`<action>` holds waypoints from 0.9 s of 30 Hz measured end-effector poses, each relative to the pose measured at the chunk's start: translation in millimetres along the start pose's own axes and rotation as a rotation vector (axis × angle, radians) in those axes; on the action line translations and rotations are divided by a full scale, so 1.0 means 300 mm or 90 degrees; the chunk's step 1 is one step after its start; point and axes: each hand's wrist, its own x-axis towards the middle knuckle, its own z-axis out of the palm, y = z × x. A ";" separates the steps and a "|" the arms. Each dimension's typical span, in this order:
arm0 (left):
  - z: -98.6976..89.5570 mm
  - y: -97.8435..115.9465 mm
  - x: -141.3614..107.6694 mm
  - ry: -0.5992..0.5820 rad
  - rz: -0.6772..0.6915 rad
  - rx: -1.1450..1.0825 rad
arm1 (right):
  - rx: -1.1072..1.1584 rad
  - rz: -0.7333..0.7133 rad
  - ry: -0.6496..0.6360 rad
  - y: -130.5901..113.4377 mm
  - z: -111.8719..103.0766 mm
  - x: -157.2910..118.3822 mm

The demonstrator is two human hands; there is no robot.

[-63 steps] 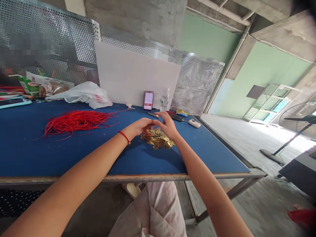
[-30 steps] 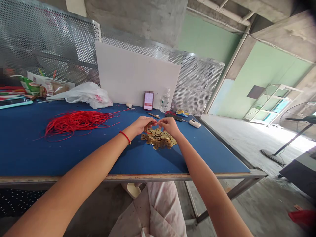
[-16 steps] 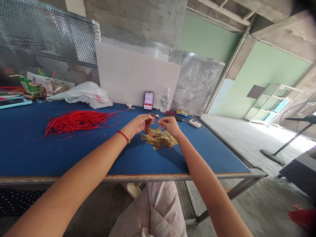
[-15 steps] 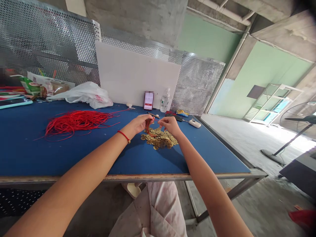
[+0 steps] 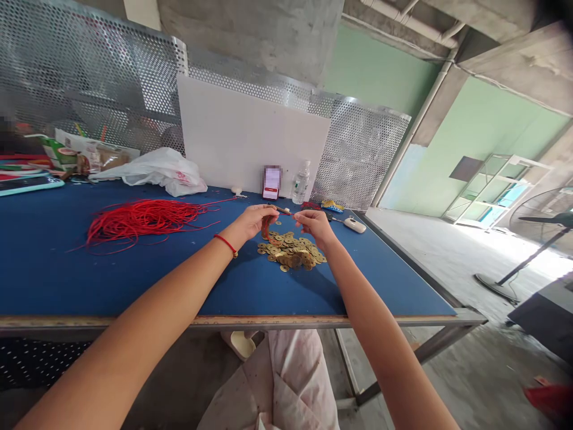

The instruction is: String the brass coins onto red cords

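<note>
My left hand (image 5: 256, 221), with a red bracelet (image 5: 226, 243) on its wrist, is closed on a red cord. A reddish-brown strand (image 5: 265, 228) hangs below its fingers. Across a small gap, my right hand (image 5: 313, 224) pinches the same red cord (image 5: 286, 213), which runs taut between the two hands. Beneath them lies a heap of brass-coloured coins (image 5: 293, 251) with holes in the middle. To the left a loose bundle of red cords (image 5: 143, 222) is spread on the blue tabletop (image 5: 156, 283). The fingertips are too small to make out in detail.
Behind the hands stand a propped phone (image 5: 271, 182) and a clear plastic bottle (image 5: 300, 183). A white plastic bag (image 5: 165, 172) lies at the back left. A pale key fob (image 5: 354, 224) sits near the right edge. A white board (image 5: 250, 131) closes off the back.
My hands have moved slightly apart, drawing the red cord straight between them. The strand under my left hand hangs a little higher. The view has shifted slightly.
</note>
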 end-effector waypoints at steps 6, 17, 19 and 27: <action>0.009 0.012 -0.017 -0.022 -0.014 0.032 | 0.052 0.035 0.027 0.002 -0.006 0.003; 0.014 -0.001 -0.028 -0.101 -0.009 0.116 | -0.001 -0.010 0.024 0.009 0.000 0.002; 0.017 0.003 -0.031 -0.099 -0.010 0.123 | 0.002 -0.011 0.038 0.010 -0.004 0.003; 0.020 0.018 -0.031 -0.110 -0.034 0.116 | -0.100 -0.058 0.114 0.032 -0.012 0.034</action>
